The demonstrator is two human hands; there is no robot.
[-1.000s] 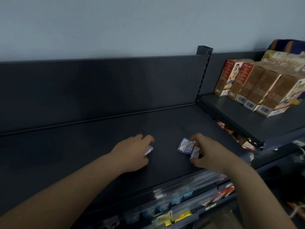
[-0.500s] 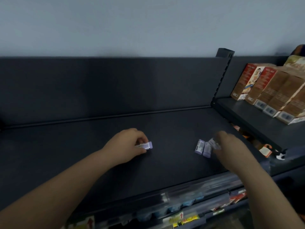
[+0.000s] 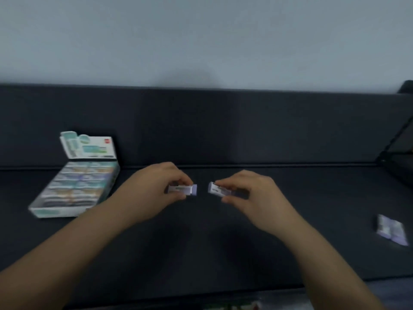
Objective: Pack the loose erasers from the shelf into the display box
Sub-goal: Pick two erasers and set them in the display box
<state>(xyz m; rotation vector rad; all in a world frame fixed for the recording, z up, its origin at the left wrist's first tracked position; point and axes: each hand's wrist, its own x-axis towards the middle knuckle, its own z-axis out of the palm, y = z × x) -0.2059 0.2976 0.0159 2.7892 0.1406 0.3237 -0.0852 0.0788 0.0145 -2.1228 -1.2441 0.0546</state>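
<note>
Purple-ended erasers, one pinched in the left hand and one in the right hand, face end to end, likely for stacking; the display box waits left of both grips.

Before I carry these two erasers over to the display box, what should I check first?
1. Left hand pinches one eraser: ok.
2. Right hand pinches a second eraser: ok.
3. Display box lid flap stands up, box open: ok.
4. Free slot in the box: cannot tell, contents are blurred.
5. Shelf cleared of loose erasers: not ok, a few lie at far right.
</note>
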